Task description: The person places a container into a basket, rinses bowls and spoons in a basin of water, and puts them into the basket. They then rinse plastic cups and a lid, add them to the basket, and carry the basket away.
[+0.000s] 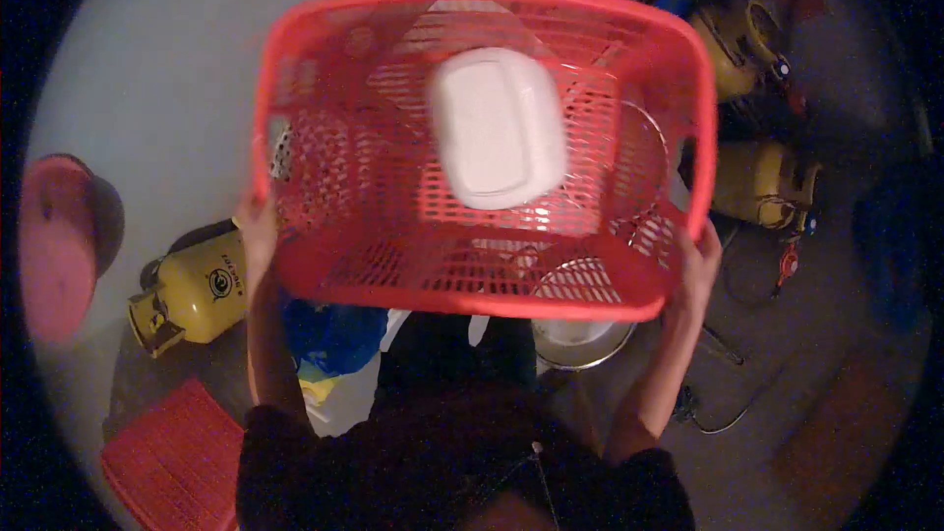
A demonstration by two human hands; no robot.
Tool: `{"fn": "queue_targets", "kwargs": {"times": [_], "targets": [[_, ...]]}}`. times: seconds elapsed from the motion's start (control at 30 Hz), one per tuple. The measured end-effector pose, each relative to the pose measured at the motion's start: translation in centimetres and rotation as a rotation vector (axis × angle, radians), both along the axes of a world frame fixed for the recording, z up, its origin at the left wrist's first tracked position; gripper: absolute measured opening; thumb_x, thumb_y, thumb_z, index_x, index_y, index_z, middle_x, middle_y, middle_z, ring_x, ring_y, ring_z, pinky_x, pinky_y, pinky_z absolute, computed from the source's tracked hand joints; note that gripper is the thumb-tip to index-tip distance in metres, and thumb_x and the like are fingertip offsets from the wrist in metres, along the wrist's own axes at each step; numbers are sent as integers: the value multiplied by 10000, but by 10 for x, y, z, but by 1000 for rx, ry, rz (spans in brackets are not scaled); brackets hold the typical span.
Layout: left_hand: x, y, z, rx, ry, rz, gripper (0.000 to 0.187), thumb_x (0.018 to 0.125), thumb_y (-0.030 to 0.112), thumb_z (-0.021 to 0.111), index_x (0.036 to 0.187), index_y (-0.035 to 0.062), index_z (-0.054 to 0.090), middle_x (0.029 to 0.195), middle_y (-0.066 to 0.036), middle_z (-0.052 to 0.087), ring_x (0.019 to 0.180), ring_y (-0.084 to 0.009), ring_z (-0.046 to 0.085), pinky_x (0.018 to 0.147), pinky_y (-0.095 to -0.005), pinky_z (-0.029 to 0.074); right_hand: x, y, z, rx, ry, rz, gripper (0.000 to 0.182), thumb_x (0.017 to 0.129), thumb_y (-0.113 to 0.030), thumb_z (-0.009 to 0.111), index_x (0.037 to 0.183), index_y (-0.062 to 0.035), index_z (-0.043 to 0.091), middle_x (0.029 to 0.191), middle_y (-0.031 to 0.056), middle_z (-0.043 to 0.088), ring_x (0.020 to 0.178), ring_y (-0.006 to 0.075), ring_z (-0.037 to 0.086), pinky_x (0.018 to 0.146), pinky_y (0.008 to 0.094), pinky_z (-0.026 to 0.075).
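Note:
Both my hands hold up a large red plastic basket (482, 307) with slotted walls and floor, its open top facing me. My left hand (258, 228) grips the rim at the left side, and my right hand (700, 261) grips it at the lower right corner. Inside lies a white lidded plastic container (497, 128) with rounded corners, slightly blurred. A thin metal ring (657, 123) shows at the basket's right wall. Below the basket, a round metal pot or bowl (588, 346) is partly hidden.
A yellow gas cylinder (202, 285) lies to the left, and more yellow cylinders (752, 177) lie at the right. A pink round-edged object (59, 246) is at the far left. At lower left sits a red woven piece (182, 457); a blue bag (339, 334) is near my legs.

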State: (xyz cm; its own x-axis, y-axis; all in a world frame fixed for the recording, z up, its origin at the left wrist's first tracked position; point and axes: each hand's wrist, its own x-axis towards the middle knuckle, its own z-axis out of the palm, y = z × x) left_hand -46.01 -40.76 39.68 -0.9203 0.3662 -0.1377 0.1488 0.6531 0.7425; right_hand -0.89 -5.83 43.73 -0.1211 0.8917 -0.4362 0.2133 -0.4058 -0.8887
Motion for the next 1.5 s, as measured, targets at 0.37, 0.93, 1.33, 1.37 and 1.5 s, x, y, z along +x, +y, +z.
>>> {"fn": "queue_targets", "kwargs": {"times": [0.37,0.93,1.33,1.37,1.5], "targets": [[78,279,-227,115,-91,-486,407,726,386,532,933,37,535,779,-174,578,745,-331,557,668,-418,423,169,-37,-87,317,-389,-273,306,725,-62,581,997,39,483,880,73,556,750,142,511,674,266,419],[-112,269,-441,-189,219,-315,347,806,332,475,966,26,505,809,-160,588,732,-294,572,643,-374,439,-21,1,-440,108,-202,-323,170,713,-99,598,832,-18,507,716,19,517,614,94,471,563,234,408],[-58,295,-424,-344,816,-561,365,759,154,500,1088,8,437,933,-164,526,899,-265,485,791,-377,390,-93,-23,-441,66,-113,-36,351,762,-210,572,1045,-49,443,738,30,501,644,111,465,591,254,414],[-17,302,-414,-266,666,-644,355,762,153,495,1081,8,440,934,-164,527,899,-266,486,793,-376,389,-82,-27,-427,3,-252,-24,385,762,-217,568,1081,-52,430,758,49,513,657,126,484,601,263,423],[125,310,-376,-121,325,-922,319,773,150,475,1056,6,454,934,-164,530,900,-269,488,800,-374,384,-13,-68,-410,-126,-395,-191,461,727,-272,568,1105,-55,419,794,133,541,694,246,542,629,350,442]]}}
